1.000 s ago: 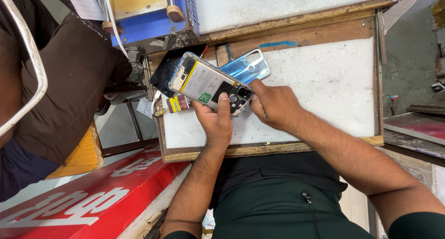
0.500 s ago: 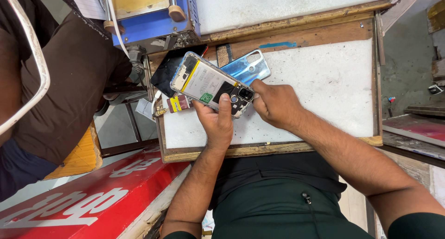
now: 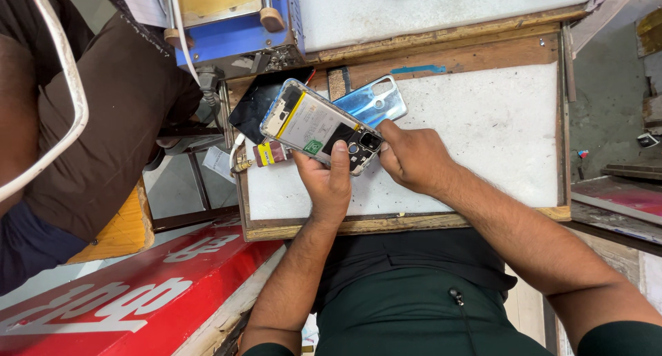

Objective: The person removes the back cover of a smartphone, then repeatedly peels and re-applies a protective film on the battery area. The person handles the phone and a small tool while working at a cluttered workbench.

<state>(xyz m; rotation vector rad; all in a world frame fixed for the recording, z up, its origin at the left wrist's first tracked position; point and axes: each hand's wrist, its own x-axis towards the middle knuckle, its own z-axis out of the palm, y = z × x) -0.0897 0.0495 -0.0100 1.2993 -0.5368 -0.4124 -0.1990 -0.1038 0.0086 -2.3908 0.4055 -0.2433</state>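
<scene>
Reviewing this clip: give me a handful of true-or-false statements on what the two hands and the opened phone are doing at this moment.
1. The left hand holds the opened phone with its thumb on it. True.
2. The phone's back cover is fitted on it. False: the blue back cover lies apart on the white work board, and the phone's inside shows.
3. The right hand touches the phone at its camera end. True.
4. The phone lies flat on the red surface. False: it is held over the white work board; the red surface is lower left.
5. Both hands are off the phone. False: both touch it.
</scene>
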